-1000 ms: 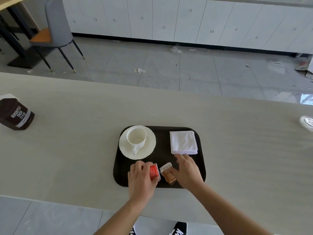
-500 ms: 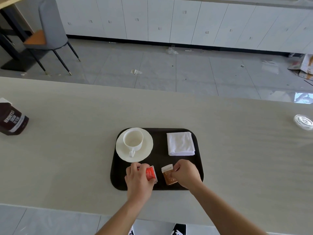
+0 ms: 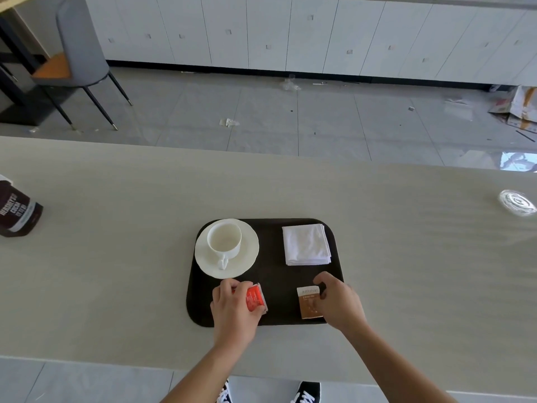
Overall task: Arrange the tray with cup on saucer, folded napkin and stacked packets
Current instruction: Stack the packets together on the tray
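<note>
Pinching a red packet (image 3: 255, 298) in the left hand (image 3: 234, 311) and a brown one (image 3: 309, 302) in the right hand (image 3: 338, 301), a person works at the tray's (image 3: 270, 274) six o'clock edge; thin, slick sachets may slide apart when stacked. Cup (image 3: 224, 239) on saucer (image 3: 250, 254) sits at ten o'clock, folded napkin (image 3: 306, 244) at two

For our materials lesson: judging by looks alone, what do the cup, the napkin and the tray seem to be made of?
Cup: probably glazed ceramic, going by its smooth, cream-white, softly shiny surface.
Napkin: likely white cloth or thick paper, matte, with layered folded edges.
Tray: seemingly dark plastic with a matte finish and rounded corners.
</note>
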`<state>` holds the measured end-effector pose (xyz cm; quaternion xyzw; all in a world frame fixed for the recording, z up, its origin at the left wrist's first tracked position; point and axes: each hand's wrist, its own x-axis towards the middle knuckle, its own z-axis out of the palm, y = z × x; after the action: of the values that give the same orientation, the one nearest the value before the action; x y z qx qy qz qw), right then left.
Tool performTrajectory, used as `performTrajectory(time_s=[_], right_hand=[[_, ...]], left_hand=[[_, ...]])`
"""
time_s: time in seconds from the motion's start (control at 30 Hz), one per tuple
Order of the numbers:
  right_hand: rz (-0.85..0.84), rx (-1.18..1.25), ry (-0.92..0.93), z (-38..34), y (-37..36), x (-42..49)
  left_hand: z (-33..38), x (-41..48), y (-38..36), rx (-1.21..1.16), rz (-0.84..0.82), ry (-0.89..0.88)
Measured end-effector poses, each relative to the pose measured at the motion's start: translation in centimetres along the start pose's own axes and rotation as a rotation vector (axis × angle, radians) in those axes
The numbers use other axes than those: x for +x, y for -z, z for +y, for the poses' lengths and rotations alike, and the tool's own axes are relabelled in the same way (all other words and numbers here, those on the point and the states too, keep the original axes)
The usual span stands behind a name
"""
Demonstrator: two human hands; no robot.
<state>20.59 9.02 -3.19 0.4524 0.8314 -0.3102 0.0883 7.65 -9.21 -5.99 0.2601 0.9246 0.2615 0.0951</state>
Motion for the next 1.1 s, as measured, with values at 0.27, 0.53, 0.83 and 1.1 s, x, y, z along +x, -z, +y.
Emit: performTrajectory(time_s=[0.27, 0.53, 0.83, 1.1], right_hand=[[0.045, -0.040, 0.038, 0.1, 1.1, -0.4], [-0.023, -0.155, 0.489, -6.7, -2.4, -0.2], [-0.064, -0.312, 0.685, -8.5, -4.4, 1.6], [0.017, -0.151, 0.656, -6.1, -2.2, -0.1]], left_hand=[[0.2, -0.2, 0.5, -0.017, -0.009, 0.004], [-0.8, -0.3, 1.8, -0.061, -0.047, 0.174], [-1.4, 1.6, 3.1, -0.011, -0.174, 0.135], [-0.7, 1.5, 2.3, 0.081, -0.182, 0.112]])
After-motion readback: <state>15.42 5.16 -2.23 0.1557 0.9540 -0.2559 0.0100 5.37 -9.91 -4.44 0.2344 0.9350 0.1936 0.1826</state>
